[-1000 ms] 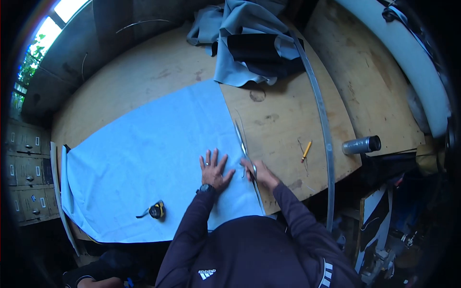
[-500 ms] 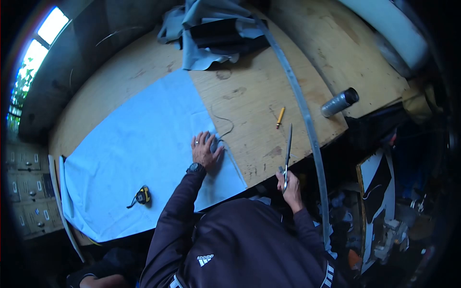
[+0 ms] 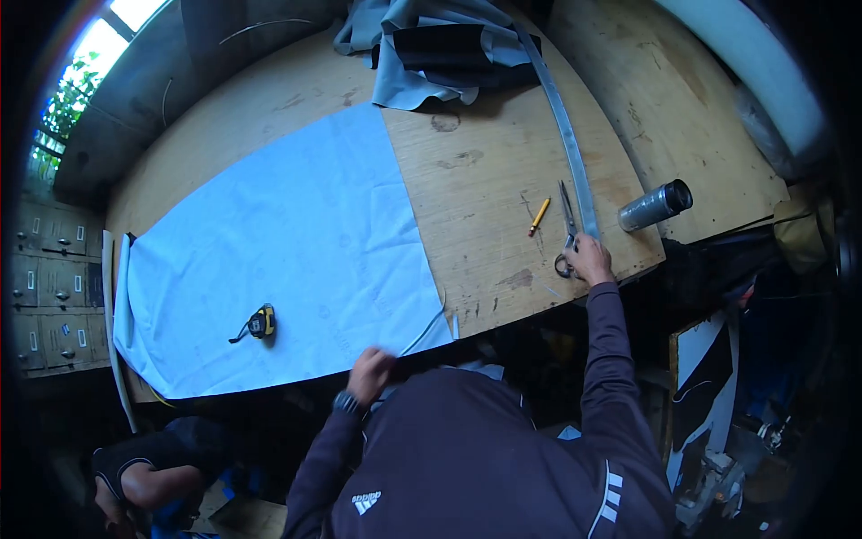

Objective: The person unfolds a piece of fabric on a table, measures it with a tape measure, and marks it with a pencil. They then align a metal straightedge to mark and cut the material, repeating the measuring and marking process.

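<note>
My right hand [image 3: 591, 259] is closed at the handles of the scissors [image 3: 568, 216], which lie on the wooden table with their blades pointing away. One finger loop shows beside the hand. A long grey strip [image 3: 576, 166] runs down the table to this hand, its lower part hidden behind hand and arm. My left hand [image 3: 370, 373], blurred, is at the near table edge with fingers curled. A thin narrow strip [image 3: 424, 331] trails from it across the corner of the light blue sheet [image 3: 287, 225]. A yellow pencil [image 3: 540, 216] lies left of the scissors.
A tape measure [image 3: 261, 322] rests on the sheet. Crumpled grey and black material [image 3: 440, 54] lies at the table's far side. A dark cylinder [image 3: 655, 205] lies near the right edge. Another person's bent limb [image 3: 157, 485] shows at lower left.
My right hand has carried the scissors forward and right, down onto the table beside the grey strip. My left hand has left the sheet's middle and come back to the near edge, drawing the thin strip.
</note>
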